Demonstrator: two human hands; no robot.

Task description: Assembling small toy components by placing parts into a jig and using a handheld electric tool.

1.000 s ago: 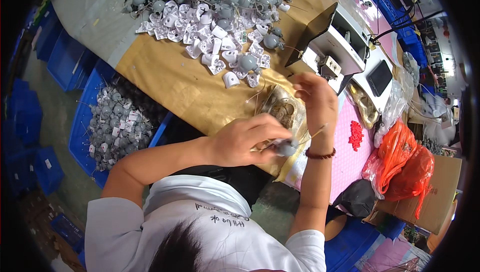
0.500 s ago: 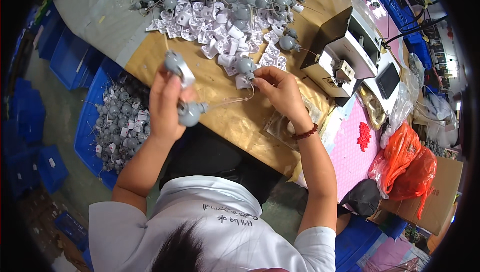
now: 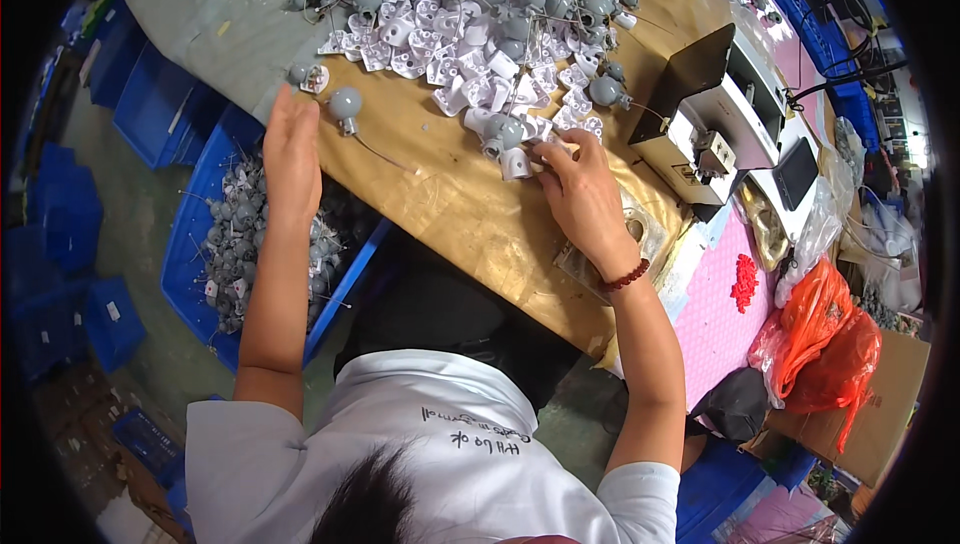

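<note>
A: While the right hand (image 3: 578, 194) is pinching a white plastic bracket (image 3: 516, 164) at the near edge of the bracket pile (image 3: 450, 54), the left hand (image 3: 290, 149) is lying open and flat beside a grey round part (image 3: 346, 104) on the brown tabletop (image 3: 450, 214).

B: Half a second back that left hand was holding such parts aloft.

A: Seemingly a picking step; next it is needing a clean lift off the heap.

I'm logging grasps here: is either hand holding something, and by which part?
The right hand pinches a small white plastic part at its edge. The left hand lies open beside a grey ball-shaped piece, holding nothing.
</note>
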